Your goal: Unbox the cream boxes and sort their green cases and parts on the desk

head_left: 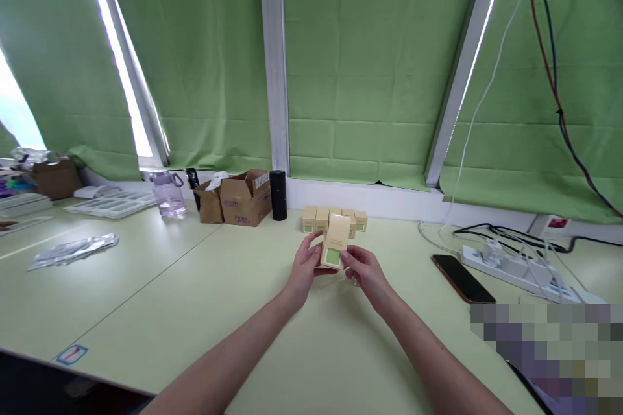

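A small beige carton with a green square (335,241) is held upright above the pale green table (204,298) between both my hands. My left hand (306,266) grips its left side with closed fingers. My right hand (363,270) pinches its lower right edge. Just behind it, a row of several matching beige cartons (335,219) stands near the window sill.
Two open cardboard boxes (241,198), a black cylinder (278,194) and a clear purple bottle (168,194) stand at the back left. Clear packets (73,250) and white trays (104,206) lie at left. A phone (461,278) and a power strip with cables (516,266) are at right.
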`<state>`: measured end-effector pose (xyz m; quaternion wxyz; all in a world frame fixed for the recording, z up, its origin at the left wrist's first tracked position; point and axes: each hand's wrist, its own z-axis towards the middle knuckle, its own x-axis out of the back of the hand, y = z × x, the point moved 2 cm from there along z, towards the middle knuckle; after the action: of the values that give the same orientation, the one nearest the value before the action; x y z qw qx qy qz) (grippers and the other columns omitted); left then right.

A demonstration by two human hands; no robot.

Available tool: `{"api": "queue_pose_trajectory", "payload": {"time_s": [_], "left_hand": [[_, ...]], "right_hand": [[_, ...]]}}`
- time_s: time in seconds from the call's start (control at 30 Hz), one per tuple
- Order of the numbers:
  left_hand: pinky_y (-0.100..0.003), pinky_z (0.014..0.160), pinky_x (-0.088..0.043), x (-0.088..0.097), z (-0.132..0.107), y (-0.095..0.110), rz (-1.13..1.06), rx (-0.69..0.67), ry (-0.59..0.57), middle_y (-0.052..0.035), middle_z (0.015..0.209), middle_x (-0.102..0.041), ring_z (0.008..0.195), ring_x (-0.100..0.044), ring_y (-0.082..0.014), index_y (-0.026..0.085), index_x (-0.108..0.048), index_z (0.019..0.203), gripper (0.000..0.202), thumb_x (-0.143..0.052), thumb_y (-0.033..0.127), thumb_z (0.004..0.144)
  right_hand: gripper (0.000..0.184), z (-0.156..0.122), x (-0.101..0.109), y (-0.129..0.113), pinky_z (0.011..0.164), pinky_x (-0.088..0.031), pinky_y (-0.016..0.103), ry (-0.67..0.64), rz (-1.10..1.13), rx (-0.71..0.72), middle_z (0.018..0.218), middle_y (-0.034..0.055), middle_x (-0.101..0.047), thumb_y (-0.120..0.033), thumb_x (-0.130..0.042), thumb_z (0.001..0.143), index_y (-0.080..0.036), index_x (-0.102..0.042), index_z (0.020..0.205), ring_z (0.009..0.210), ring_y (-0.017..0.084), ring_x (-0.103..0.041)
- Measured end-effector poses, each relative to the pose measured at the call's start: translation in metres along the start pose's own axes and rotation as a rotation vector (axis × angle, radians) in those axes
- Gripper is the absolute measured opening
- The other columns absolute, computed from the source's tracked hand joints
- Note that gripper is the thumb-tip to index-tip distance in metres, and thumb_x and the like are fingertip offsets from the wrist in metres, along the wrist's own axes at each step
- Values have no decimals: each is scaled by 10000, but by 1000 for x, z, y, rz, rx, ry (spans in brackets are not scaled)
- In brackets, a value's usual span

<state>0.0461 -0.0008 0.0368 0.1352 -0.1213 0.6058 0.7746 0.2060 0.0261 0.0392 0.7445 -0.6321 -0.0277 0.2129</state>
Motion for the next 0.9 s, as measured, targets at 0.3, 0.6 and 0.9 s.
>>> {"api": "queue_pose_trajectory", "payload": {"time_s": [0.3,0.6,0.9], "left_hand": [[-303,657,-586,-20,6,16,285,-172,-27,-133,1308,-678,974,-697,-242,218,-584,1312,514,-588,571,938],[-310,778,-583,-13,-13,-14,276,-225,-129,-151,1498,-521,1167,-630,-275,272,-420,1520,622,-647,426,962],[-292,757,-569,-12,-18,-11,239,-252,-115,-145,1471,-536,1126,-625,-262,272,-466,1477,577,-671,375,948]], "right_hand": [[480,0,7,-5,558,-518,264,88,262,-49,900,85,-754,-530,-938,610,-172,-780,889,735,177,-657],[514,-7,0,3,598,-523,274,106,215,-55,817,54,-716,-573,-915,639,-157,-764,903,685,151,-640],[531,-7,2,11,597,-511,291,122,97,13,925,83,-735,-602,-876,675,-181,-740,968,774,194,-656]]}}
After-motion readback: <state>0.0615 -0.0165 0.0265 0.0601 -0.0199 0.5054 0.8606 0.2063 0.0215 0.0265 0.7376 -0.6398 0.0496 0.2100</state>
